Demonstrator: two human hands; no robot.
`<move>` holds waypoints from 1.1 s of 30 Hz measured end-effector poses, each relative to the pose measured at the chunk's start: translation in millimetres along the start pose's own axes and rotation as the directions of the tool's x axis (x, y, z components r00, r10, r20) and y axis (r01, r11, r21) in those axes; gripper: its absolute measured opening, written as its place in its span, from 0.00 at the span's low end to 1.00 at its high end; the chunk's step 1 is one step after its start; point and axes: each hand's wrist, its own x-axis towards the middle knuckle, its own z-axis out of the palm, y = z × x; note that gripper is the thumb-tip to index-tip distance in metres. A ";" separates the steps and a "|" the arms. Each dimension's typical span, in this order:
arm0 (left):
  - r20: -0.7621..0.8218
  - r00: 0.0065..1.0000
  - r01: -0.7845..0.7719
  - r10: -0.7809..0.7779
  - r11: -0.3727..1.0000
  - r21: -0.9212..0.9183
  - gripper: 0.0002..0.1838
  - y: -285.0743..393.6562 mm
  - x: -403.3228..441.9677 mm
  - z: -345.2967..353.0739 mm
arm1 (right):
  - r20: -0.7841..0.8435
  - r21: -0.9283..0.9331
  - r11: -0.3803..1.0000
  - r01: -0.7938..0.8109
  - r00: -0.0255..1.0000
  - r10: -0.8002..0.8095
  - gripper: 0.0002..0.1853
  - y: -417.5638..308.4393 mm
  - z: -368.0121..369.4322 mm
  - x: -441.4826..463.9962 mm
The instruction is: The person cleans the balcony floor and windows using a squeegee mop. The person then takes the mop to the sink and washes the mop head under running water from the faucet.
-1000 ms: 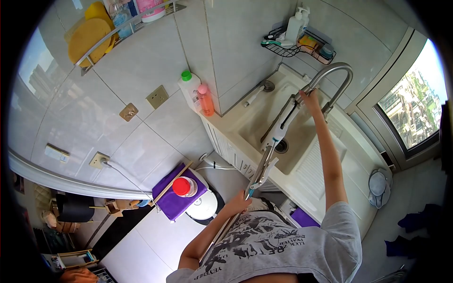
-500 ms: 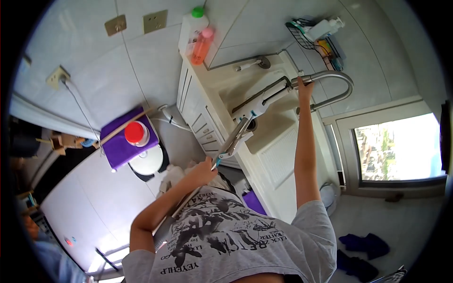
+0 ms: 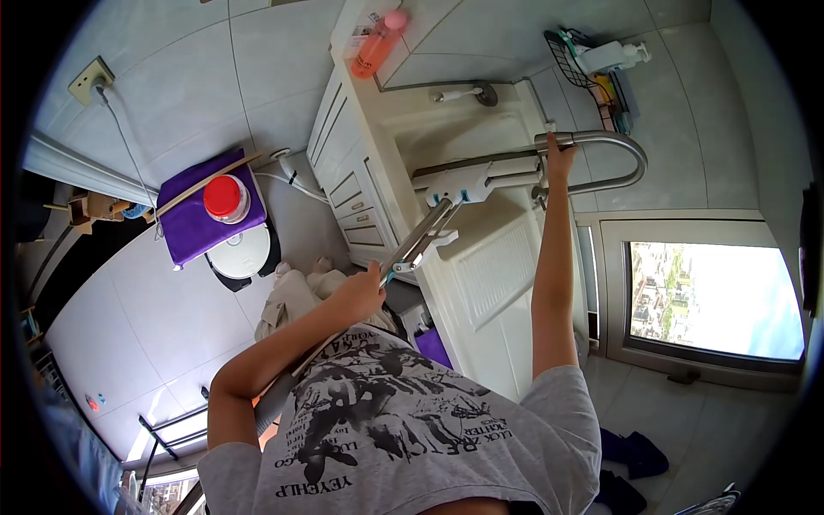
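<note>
My left hand is wrapped round the metal pole of a mop, whose white head lies over the beige sink. At the far side of the sink my right hand is closed on the spout end of the curved steel faucet, right beside the end of the mop head. The pole slants from the sink down to my body, and its lower part runs along my left forearm. The drain is hidden behind the mop.
A pink bottle stands on the counter's back corner. On the wall hangs a wire rack with bottles. To the left, a red-lidded jar and a stick lie on a purple cloth. A window is at right.
The view has turned and shifted, so the sink and window appear rotated. The mop head now lies flatter across the sink. Both hands keep their hold.
</note>
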 end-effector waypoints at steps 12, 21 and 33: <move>-0.074 0.996 -0.044 0.048 0.997 0.056 0.13 -4.0 1.7 11.4 | 0.021 -0.063 0.995 -0.073 0.997 0.074 0.29 -13.8 1.9 -10.2; -0.060 0.996 -0.060 0.066 0.993 0.100 0.13 -0.5 4.3 10.3 | -0.003 -0.234 0.969 -0.083 0.996 0.085 0.28 -3.9 2.5 -16.6; -0.072 0.995 -0.060 0.069 0.991 0.118 0.13 5.3 8.7 13.9 | 0.081 -0.247 0.965 -0.083 0.991 0.105 0.32 15.3 2.4 -10.1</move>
